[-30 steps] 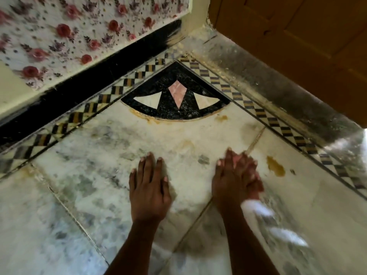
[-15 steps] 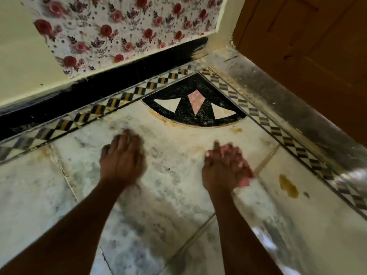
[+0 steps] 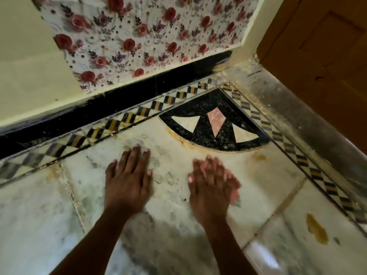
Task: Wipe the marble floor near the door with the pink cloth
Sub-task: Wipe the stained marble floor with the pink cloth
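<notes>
Below the black fan inlay (image 3: 215, 126) in the corner, the right hand (image 3: 210, 185) presses the pink cloth (image 3: 235, 192) flat against the marble floor (image 3: 170, 197), fingers apparently straight though blurred. Left of the inlay, the left hand (image 3: 128, 180) rests palm-down, relaxed. Right of it stands the wooden door (image 3: 321, 62).

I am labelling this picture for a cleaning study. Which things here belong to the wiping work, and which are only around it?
Belong to the job:
pink cloth
right hand pressing it
marble floor
wooden door

Only around:
left hand, flat on floor
floral sheet
fan inlay
yellow stain
</notes>
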The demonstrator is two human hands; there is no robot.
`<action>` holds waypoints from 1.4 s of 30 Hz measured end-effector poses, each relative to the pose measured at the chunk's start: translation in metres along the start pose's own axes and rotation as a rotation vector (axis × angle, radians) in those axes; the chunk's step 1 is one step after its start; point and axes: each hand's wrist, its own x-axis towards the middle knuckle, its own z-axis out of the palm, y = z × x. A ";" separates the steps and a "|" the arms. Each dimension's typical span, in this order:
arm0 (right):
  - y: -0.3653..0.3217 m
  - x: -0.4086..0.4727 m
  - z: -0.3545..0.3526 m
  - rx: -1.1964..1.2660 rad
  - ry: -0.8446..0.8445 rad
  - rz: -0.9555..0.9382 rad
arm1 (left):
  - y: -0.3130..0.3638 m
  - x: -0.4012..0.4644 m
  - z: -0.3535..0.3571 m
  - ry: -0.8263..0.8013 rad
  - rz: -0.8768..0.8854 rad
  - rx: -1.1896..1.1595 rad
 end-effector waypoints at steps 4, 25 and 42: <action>0.020 -0.047 -0.008 -0.004 0.073 0.056 | 0.000 0.005 -0.006 -0.028 -0.008 -0.011; -0.051 0.157 0.008 0.002 -0.156 0.040 | -0.003 0.004 0.001 -0.006 -0.029 -0.018; -0.075 0.176 0.008 -0.056 -0.200 -0.217 | -0.002 0.007 -0.001 -0.010 -0.039 -0.006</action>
